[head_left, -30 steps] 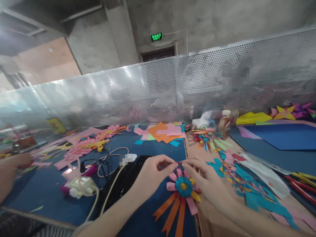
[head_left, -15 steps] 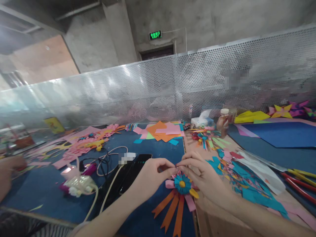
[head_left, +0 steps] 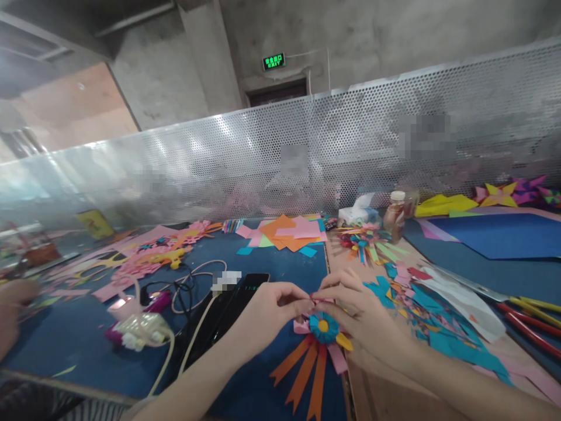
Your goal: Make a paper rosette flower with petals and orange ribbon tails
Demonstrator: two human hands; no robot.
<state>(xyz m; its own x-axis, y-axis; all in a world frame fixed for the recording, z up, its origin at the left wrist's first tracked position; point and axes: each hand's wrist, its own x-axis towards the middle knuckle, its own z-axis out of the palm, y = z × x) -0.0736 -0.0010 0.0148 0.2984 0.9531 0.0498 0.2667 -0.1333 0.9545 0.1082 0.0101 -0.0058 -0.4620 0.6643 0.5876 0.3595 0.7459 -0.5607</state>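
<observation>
My left hand [head_left: 277, 309] and my right hand [head_left: 356, 304] meet at the fingertips, both closed in a pinch. Between them shows a small bit of pink paper [head_left: 322, 298], mostly covered by the fingers. Just below lies a paper flower [head_left: 323, 328], teal with a yellow centre. Orange paper strips [head_left: 304, 374] with notched ends fan out beneath it, and pink and yellow paper pieces stick out at its sides. The flower rests where the blue mat [head_left: 254, 380] meets the brown board [head_left: 372, 386].
Left of my hands lie a black phone [head_left: 240, 298] and a white charging cable [head_left: 199, 333]. Paper scraps [head_left: 438, 316] and red-handled scissors [head_left: 526, 327] are on the right. Coloured sheets [head_left: 284, 233], a bottle [head_left: 395, 213] and a tissue box [head_left: 357, 215] stand toward the back. Another person's hand [head_left: 15, 310] is far left.
My right fingers have shifted slightly, and a little more of the pink paper shows between the fingertips. The other person's hand at far left has moved a bit left.
</observation>
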